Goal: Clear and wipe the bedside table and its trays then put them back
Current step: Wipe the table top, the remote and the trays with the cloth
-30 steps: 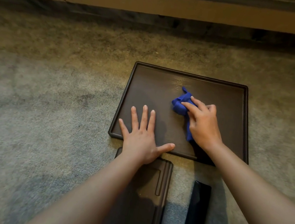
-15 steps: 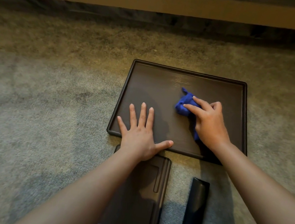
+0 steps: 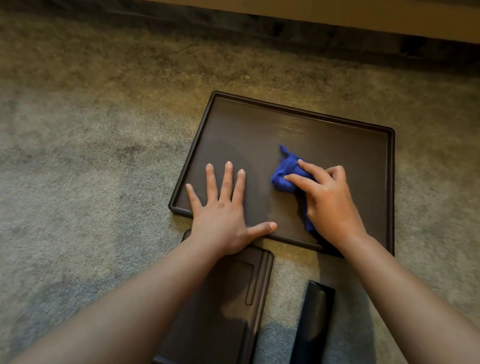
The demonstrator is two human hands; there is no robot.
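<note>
Pinning the large dark-brown rectangular tray [image 3: 270, 130] to the grey-green carpet [image 3: 81, 159], the left hand [image 3: 222, 210] lies flat, fingers straight and spread, probably to stop it sliding. The right hand [image 3: 328, 203], fingers clamped on a crumpled blue cloth [image 3: 284, 172], presses it to the tray's middle for wiping.

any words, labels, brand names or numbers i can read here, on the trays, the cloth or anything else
None: no readable text shows anywhere in this view.
large tray: plain dark surface, no label or mark.
small tray: only moulded ridges, no lettering.
blue cloth: no tag or print visible.
narrow black piece: too dark to show any marking.
</note>
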